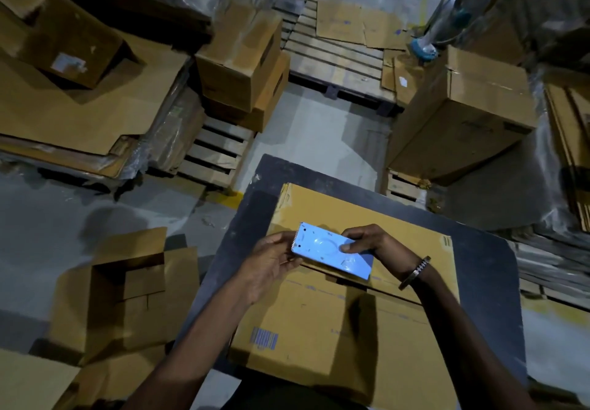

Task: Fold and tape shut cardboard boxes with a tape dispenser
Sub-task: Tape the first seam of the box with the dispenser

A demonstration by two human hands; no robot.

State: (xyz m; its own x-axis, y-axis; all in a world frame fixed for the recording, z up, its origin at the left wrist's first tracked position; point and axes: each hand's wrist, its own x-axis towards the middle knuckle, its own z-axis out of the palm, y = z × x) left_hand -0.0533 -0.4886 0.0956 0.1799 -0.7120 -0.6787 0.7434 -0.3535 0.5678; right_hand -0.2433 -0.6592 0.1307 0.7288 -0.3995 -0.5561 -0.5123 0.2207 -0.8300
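A flat brown cardboard box [335, 320] lies on a dark table [479, 250] in front of me. Above its middle I hold a light blue tape dispenser [329, 251] with a toothed cutting edge at its left end. My left hand [271, 261] grips the toothed end from the left and below. My right hand [370, 243] holds the dispenser's right part, thumb pressed on its top face. A metal bangle sits on my right wrist. The tape roll itself is hidden.
An open empty carton [127, 285] stands on the floor at the left. Stacked boxes [242, 65] and wooden pallets [217, 151] fill the far left and centre. A large carton [463, 116] stands at the right, with a blue fan [453, 23] behind it.
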